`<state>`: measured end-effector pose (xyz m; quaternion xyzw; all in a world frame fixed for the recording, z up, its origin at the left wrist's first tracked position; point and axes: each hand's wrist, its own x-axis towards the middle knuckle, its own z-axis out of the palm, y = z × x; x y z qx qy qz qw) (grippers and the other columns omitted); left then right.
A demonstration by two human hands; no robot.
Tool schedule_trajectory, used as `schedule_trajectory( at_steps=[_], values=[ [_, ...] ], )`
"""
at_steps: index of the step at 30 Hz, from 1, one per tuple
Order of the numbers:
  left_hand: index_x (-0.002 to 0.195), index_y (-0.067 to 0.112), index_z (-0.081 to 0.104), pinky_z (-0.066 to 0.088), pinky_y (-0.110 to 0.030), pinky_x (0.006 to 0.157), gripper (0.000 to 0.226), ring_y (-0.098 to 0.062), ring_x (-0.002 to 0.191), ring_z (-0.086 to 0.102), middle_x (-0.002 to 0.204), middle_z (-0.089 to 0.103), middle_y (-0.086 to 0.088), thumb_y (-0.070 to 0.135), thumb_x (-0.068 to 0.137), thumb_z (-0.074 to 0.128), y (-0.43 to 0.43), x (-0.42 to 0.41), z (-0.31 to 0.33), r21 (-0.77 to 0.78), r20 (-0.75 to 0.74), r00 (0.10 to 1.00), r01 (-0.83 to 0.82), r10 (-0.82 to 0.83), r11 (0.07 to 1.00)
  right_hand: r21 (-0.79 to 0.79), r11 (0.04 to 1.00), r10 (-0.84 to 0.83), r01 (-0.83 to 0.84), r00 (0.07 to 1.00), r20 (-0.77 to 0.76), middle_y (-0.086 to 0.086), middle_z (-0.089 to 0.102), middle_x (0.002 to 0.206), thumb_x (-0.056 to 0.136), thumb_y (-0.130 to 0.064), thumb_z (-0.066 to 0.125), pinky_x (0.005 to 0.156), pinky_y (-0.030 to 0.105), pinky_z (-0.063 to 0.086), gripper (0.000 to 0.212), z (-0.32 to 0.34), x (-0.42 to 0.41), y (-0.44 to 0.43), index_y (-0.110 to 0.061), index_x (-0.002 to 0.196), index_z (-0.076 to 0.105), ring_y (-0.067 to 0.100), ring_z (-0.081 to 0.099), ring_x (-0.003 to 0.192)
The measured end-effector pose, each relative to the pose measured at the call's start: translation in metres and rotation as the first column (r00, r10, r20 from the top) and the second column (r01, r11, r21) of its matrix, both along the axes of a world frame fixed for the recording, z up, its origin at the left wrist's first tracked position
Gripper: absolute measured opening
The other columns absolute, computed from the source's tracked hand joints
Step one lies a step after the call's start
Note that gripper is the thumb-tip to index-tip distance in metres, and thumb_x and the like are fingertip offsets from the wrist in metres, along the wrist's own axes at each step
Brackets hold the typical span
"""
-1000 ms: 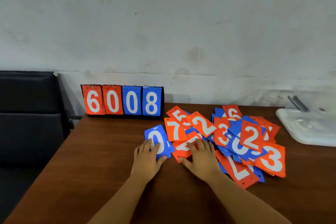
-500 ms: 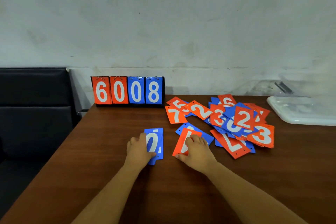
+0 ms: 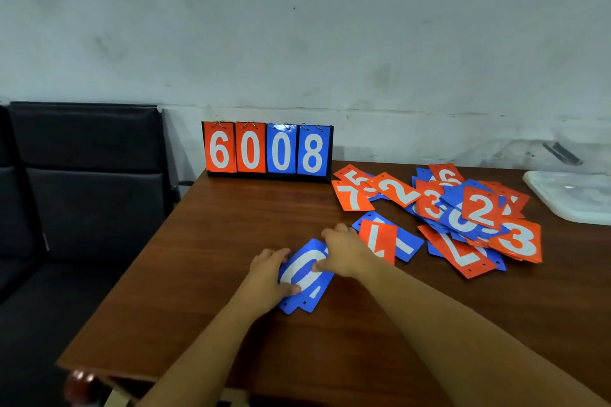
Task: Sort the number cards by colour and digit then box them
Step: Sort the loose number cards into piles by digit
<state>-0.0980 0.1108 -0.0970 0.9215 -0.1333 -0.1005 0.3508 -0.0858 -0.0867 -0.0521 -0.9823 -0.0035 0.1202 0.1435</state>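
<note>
Down toward the front-left corner of the worktop (image 3: 231,225), both hands are on the blue 0 card (image 3: 305,274). The left hand (image 3: 267,274) grips its left edge, thumb across the face and fingers curled under. The right hand (image 3: 345,249) pinches the far end, thumb pressed on the white digit. A second blue card (image 3: 314,303) pokes out underneath at the near end, its digit hidden, so this looks like the start of a blue pile being squared up.

The way to do it well: tap the two cards flush along one long edge, keep the punched holes at the same end, and check the lower card's digit before calling it a match. Then lay the pile flat, well clear of the mess to the right, so nothing slides back in.

Just beside the right wrist lies an orange 1 card (image 3: 377,239), overlapping a blue 1 card (image 3: 408,246). They want splitting by colour next, I'd say. Toward the back-right, the big loose heap (image 3: 479,211) of orange and blue digits sits unsorted, so it's early days. At the right edge a white plastic tray (image 3: 575,198) waits, probably the box or its lid. Along the back edge the flip scoreboard (image 3: 267,150) reads 6008.
</note>
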Motion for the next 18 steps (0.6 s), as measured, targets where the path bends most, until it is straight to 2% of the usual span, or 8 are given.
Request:
schedule_trajectory(
  at_steps=[4, 6, 7, 10, 12, 14, 16, 18],
  values=[
    [0.146, 0.02, 0.043, 0.04, -0.031, 0.105, 0.075, -0.01, 0.121, 0.04, 0.124, 0.045, 0.013, 0.031, 0.081, 0.079, 0.01, -0.002, -0.009, -0.092, 0.066, 0.998, 0.018, -0.012, 0.996, 0.087, 0.995, -0.047, 0.058, 0.991, -0.125, 0.01, 0.051, 0.124, 0.078, -0.036, 0.079, 0.089, 0.036, 0.048, 0.058, 0.002, 0.015, 0.012, -0.011, 0.122, 0.051, 0.028, 0.052, 0.113],
    [0.141, 0.02, 0.047, 0.04, -0.03, 0.104, 0.071, -0.008, 0.117, 0.041, 0.12, 0.045, 0.014, 0.033, 0.079, 0.08, 0.012, -0.003, -0.014, -0.131, 0.112, 0.994, 0.021, -0.006, 0.991, 0.193, 0.977, -0.067, 0.094, 0.987, -0.143, 0.006, 0.053, 0.095, 0.081, -0.027, 0.077, 0.065, 0.025, 0.044, 0.031, 0.006, 0.017, 0.013, -0.01, 0.092, 0.054, 0.019, 0.056, 0.085],
    [0.139, 0.02, 0.049, 0.04, -0.029, 0.103, 0.07, -0.008, 0.116, 0.041, 0.12, 0.045, 0.014, 0.034, 0.078, 0.08, 0.013, -0.003, -0.017, -0.136, 0.14, 0.99, 0.021, -0.002, 0.99, 0.234, 0.966, -0.078, 0.109, 0.987, -0.14, 0.007, 0.052, 0.083, 0.084, -0.024, 0.075, 0.058, 0.025, 0.041, 0.027, 0.007, 0.016, 0.013, -0.009, 0.079, 0.052, 0.018, 0.054, 0.073],
    [0.139, 0.018, 0.047, 0.036, -0.026, 0.101, 0.076, -0.01, 0.121, 0.039, 0.127, 0.041, 0.01, 0.04, 0.075, 0.082, 0.015, -0.004, -0.024, -0.216, 0.215, 0.968, -0.083, 0.13, 0.973, 0.424, 0.889, -0.143, 0.175, 0.984, -0.106, 0.018, 0.057, 0.08, 0.088, -0.022, 0.07, 0.063, 0.036, 0.047, 0.025, 0.012, 0.005, 0.01, 0.0, 0.082, 0.061, 0.026, 0.058, 0.071],
    [0.139, 0.016, 0.046, 0.04, -0.026, 0.099, 0.078, -0.01, 0.118, 0.047, 0.129, 0.041, 0.007, 0.039, 0.074, 0.083, 0.016, -0.002, -0.023, -0.432, 0.162, 0.923, -0.251, 0.348, 0.866, 0.646, 0.71, -0.281, 0.28, 0.954, -0.104, 0.013, 0.067, 0.087, 0.088, -0.022, 0.07, 0.072, 0.041, 0.055, 0.021, 0.017, -0.003, 0.004, -0.001, 0.091, 0.066, 0.026, 0.067, 0.078],
    [0.136, 0.018, 0.048, 0.048, -0.021, 0.088, 0.078, -0.007, 0.107, 0.061, 0.128, 0.054, 0.005, 0.046, 0.072, 0.083, 0.017, -0.001, -0.015, -0.625, -0.071, 0.891, -0.389, 0.447, 0.676, 0.844, 0.4, -0.412, 0.357, 0.893, -0.183, 0.007, 0.072, 0.094, 0.087, -0.02, 0.072, 0.082, 0.047, 0.058, 0.016, 0.021, -0.011, 0.001, -0.007, 0.097, 0.068, 0.024, 0.072, 0.086],
    [0.131, 0.017, 0.053, 0.054, -0.023, 0.081, 0.085, -0.014, 0.101, 0.07, 0.116, 0.071, 0.001, 0.059, 0.063, 0.083, 0.016, -0.003, -0.006, -0.771, -0.338, 0.906, -0.421, 0.254, 0.478, 0.916, 0.171, -0.499, 0.362, 0.834, -0.237, 0.001, 0.069, 0.097, 0.085, -0.017, 0.074, 0.079, 0.045, 0.06, 0.017, 0.021, -0.018, 0.003, -0.015, 0.099, 0.064, 0.018, 0.072, 0.086],
    [0.123, 0.014, 0.061, 0.058, -0.032, 0.083, 0.077, -0.024, 0.105, 0.071, 0.113, 0.074, -0.006, 0.057, 0.063, 0.085, 0.011, -0.005, -0.003, -0.837, -0.431, 0.902, -0.413, 0.031, 0.359, 0.93, 0.074, -0.542, 0.36, 0.797, -0.265, 0.0, 0.068, 0.103, 0.084, -0.014, 0.075, 0.075, 0.042, 0.061, 0.029, 0.018, -0.028, 0.013, -0.019, 0.108, 0.061, 0.017, 0.073, 0.086]
  ],
)
